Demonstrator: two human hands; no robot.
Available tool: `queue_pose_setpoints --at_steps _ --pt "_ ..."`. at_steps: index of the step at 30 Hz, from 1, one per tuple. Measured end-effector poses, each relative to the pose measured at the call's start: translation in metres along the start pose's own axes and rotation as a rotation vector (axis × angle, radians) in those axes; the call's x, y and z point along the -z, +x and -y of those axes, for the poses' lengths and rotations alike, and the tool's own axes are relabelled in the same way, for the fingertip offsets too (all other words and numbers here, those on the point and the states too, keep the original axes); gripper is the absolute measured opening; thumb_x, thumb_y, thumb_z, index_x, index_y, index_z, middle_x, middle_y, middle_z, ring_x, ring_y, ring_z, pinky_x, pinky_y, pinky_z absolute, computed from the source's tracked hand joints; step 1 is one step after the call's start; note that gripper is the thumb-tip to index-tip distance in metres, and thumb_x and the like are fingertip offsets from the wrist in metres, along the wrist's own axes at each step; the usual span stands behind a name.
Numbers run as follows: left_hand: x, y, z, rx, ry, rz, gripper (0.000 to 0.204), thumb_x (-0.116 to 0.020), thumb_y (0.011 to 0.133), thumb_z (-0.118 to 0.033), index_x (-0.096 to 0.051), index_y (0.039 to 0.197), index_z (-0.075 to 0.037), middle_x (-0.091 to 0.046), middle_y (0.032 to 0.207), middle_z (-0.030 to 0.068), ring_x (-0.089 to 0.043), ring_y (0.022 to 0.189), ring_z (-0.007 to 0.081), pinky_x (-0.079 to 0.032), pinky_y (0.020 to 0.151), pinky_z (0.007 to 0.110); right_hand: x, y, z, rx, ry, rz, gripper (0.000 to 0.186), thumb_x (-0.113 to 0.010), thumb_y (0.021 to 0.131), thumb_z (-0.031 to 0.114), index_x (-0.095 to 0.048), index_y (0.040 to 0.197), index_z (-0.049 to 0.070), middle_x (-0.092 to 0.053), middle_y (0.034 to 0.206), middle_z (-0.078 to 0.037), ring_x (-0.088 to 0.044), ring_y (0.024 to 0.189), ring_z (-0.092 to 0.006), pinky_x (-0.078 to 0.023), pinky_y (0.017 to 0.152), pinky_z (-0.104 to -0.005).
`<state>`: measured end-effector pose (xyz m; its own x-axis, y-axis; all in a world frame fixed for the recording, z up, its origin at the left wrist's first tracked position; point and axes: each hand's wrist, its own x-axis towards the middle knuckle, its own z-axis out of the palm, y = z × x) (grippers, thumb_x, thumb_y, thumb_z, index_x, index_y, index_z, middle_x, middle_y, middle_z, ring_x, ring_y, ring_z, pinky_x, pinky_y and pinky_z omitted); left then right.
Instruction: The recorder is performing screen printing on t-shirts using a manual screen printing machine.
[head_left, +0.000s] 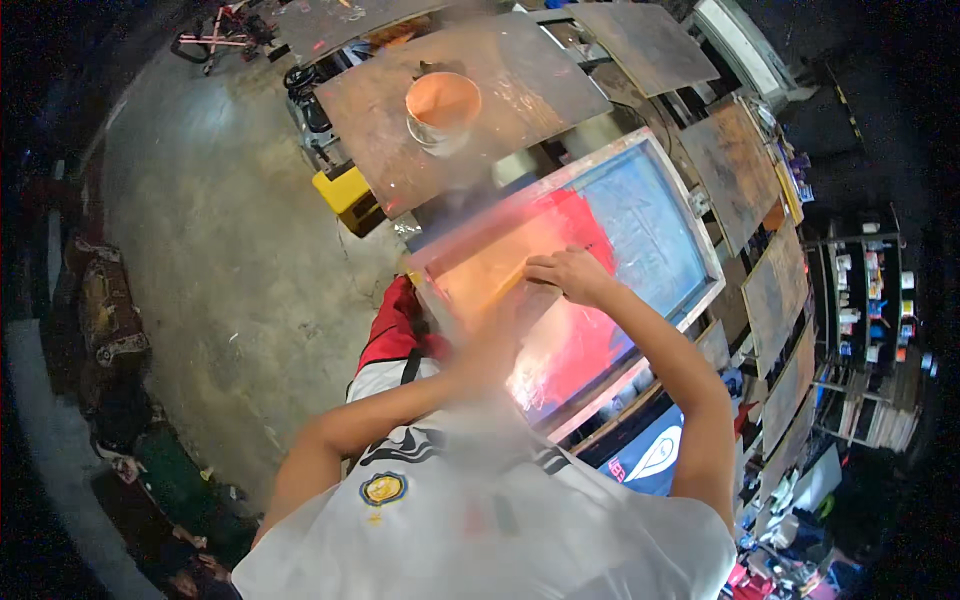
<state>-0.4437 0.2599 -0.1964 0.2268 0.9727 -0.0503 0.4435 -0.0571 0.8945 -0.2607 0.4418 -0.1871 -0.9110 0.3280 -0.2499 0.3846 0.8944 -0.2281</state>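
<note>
Screen frame in use, seen from above. The wooden frame (708, 245) lies tilted across the view before the person; its blue mesh (655, 225) is bare at the far right end, with red-pink ink (585, 335) over the middle and an orange area at the left. The right hand (572, 274) grasps the upper end of a yellow-edged bar (507, 292) with bent fingers, over the inked mesh. The left hand (497, 335) (heavily blurred) is near the bar's lower end; whether its fingers are clenched cannot be told. Beyond the frame, a bucket (438, 133), orange inside, stands on a bench (540, 70).
</note>
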Motion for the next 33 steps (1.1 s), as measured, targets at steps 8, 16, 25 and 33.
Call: queue_pose_setpoints --at_steps 8,16,25,33 --pt "0.007 -0.008 0.005 0.045 -0.034 0.017 0.073 -0.061 0.089 -0.007 -0.019 0.15 -0.005 -0.028 0.134 0.0332 -0.041 0.123 0.0561 -0.043 0.103 0.054 0.003 0.004 0.001 0.047 -0.011 0.049 0.041 -0.06 0.083 0.009 -0.061 0.121 0.024 -0.061 0.122 0.004 -0.067 0.093 -0.0216 -0.05 0.076 -0.0403" --pt "0.003 -0.004 0.016 0.042 -0.081 0.02 0.074 -0.063 0.087 -0.005 -0.021 0.147 -0.003 -0.029 0.133 0.0313 -0.045 0.12 0.0559 -0.046 0.098 0.055 -0.015 0.008 -0.002 -0.018 0.003 -0.07 0.04 -0.059 0.086 0.011 -0.06 0.124 0.023 -0.06 0.131 0.003 -0.066 0.092 -0.0209 -0.05 0.076 -0.0405" --pt "-0.005 -0.01 0.02 0.001 -0.009 0.012 0.077 -0.066 0.087 -0.006 -0.021 0.149 -0.005 -0.027 0.138 0.0325 -0.043 0.123 0.0563 -0.043 0.102 0.057 -0.005 -0.011 0.014 -0.066 0.016 -0.023 0.038 -0.059 0.089 0.015 -0.058 0.126 0.021 -0.059 0.134 0.0 -0.067 0.095 -0.023 -0.051 0.078 -0.0418" --pt "0.019 -0.004 0.027 -0.04 0.029 -0.089 0.079 -0.067 0.087 -0.008 -0.021 0.15 -0.006 -0.028 0.137 0.032 -0.043 0.123 0.0554 -0.044 0.101 0.057 -0.011 0.023 0.004 -0.072 -0.031 -0.02 0.053 -0.061 0.08 0.004 -0.056 0.13 0.021 -0.054 0.141 0.0 -0.063 0.114 -0.0209 -0.049 0.083 -0.0411"
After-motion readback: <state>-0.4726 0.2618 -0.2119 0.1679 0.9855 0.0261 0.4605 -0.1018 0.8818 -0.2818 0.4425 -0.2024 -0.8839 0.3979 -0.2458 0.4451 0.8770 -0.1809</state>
